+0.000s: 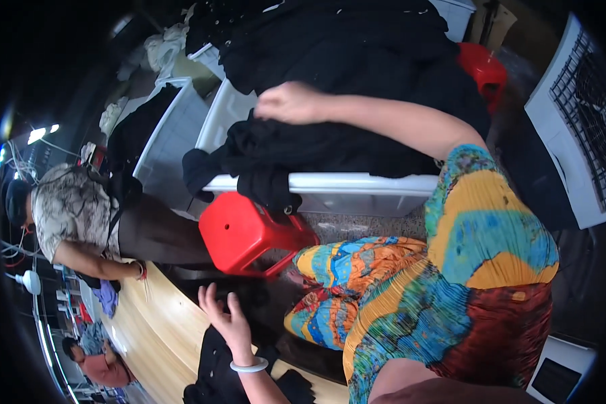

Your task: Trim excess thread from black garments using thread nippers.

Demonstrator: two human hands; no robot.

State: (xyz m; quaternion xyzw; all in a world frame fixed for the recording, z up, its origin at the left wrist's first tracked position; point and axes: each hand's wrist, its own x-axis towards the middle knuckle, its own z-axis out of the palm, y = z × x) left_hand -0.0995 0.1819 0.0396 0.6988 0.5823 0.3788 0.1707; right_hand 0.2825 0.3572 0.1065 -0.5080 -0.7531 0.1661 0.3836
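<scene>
My right hand [291,103] is over a heap of black garments [357,74] in a white plastic bin [363,183]. Its fingers are smeared by motion, so whether they grip the cloth I cannot tell. Lower in the picture, my left hand [227,322], with a pale bangle at the wrist, is open with fingers apart and nothing in them. It is beside a black garment [215,367] lying on the light wooden table [172,306]. Part of the heap hangs over the bin's rim.
A red plastic stool [239,229] stands between bin and table; another red stool [483,71] is beyond the heap. A second white bin [172,131] stands near a co-worker [77,202], who leans on the table. Another person [101,367] sits farther off. A white-framed fan [579,121] is at the right.
</scene>
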